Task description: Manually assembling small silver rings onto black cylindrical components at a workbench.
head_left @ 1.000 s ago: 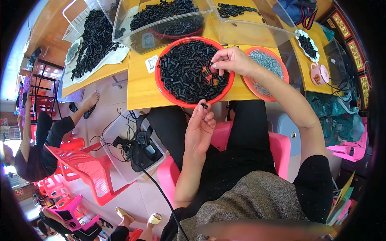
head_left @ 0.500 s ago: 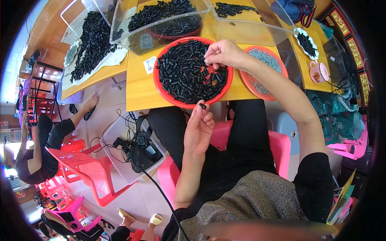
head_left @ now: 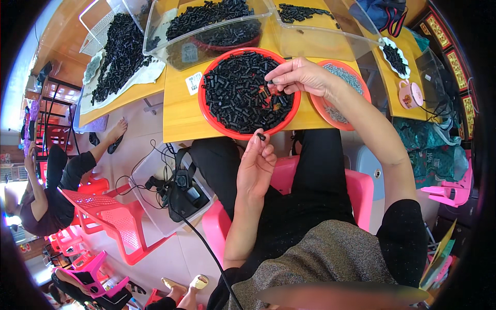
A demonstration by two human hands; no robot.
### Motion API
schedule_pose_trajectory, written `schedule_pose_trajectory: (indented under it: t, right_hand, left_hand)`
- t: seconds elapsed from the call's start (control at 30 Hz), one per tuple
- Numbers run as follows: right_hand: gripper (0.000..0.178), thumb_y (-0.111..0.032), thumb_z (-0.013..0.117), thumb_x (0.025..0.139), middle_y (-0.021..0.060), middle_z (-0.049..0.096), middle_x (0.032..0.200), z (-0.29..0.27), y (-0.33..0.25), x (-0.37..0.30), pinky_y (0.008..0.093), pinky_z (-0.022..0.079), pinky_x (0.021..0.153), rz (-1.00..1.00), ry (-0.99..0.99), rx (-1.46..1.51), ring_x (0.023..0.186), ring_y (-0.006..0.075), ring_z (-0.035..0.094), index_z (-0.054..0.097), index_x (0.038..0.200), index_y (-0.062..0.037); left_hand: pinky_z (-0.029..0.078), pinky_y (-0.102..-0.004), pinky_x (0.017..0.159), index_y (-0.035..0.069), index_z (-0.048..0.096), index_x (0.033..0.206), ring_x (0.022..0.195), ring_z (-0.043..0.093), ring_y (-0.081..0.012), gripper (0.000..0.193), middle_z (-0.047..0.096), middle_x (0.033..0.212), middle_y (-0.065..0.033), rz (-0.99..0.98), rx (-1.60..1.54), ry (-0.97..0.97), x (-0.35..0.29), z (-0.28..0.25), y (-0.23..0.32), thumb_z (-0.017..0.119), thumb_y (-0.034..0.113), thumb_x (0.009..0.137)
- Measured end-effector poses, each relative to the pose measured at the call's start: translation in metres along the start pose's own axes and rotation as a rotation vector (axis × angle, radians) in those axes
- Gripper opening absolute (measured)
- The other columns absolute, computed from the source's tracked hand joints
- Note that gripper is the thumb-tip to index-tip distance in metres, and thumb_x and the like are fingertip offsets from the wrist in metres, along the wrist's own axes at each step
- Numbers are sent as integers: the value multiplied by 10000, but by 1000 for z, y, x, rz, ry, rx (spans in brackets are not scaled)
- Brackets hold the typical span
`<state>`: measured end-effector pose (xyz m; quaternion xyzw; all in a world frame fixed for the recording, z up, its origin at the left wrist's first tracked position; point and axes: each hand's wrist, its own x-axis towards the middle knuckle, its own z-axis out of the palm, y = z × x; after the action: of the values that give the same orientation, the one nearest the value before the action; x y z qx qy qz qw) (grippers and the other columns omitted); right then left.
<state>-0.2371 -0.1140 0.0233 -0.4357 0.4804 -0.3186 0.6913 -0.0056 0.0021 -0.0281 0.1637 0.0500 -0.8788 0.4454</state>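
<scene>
A round red basin [head_left: 202, 106] full of small black cylindrical plastic pieces [head_left: 235, 85] sits at the table's front edge. Just below its near rim, my left hand [head_left: 257, 164] pinches one short black piece [head_left: 261, 137] between thumb and fingertips. Over the basin's right side, my right hand [head_left: 302, 77] has its thumb and fingers pinched together around a small dark piece [head_left: 270, 82], mostly hidden by the fingertips. Beneath that hand the heap is thin and the red bottom shows through. Right of the basin stands a shallower orange-red bowl [head_left: 368, 95] with small silvery metal parts [head_left: 343, 77].
Behind the basin, a clear plastic bin [head_left: 155, 49] holds more black pieces. A large black heap [head_left: 116, 62] lies on the left table. A white plate [head_left: 385, 41] and pink mug [head_left: 408, 95] stand at right. Cables fill a box [head_left: 155, 175] on the floor. Another person [head_left: 44, 191] sits at left.
My right hand has moved slightly right and up over the basin, and a dark piece now shows at its fingertips. My left hand stays in place with its piece.
</scene>
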Motion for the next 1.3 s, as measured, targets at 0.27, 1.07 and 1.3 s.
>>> schedule_pose_trajectory:
  t: [0.27,1.07,1.3]
  right_hand:
    - [245,-8,640,808,40,670,906,54,-10,-40,251,505,794,-246,85,-259,876,98,627,653,1052,-11]
    - [149,13,593,863,86,669,854,127,76,-82,246,548,702,-535,352,213,758,118,643,641,999,50]
    - [132,6,596,864,94,669,833,133,77,-87,258,554,687,-447,407,272,759,126,648,639,981,49]
  left_hand:
    - [433,-197,626,57,494,1165,721,481,-75,239,564,961,-31,45,35,39,-1,3,1,513,155,947]
    - [443,-196,674,39,580,1136,775,551,-69,234,621,930,-6,207,297,94,-7,13,-10,554,138,925]
    - [453,-203,676,42,584,1105,761,559,-69,205,624,946,-13,249,362,89,-5,12,-14,541,143,932]
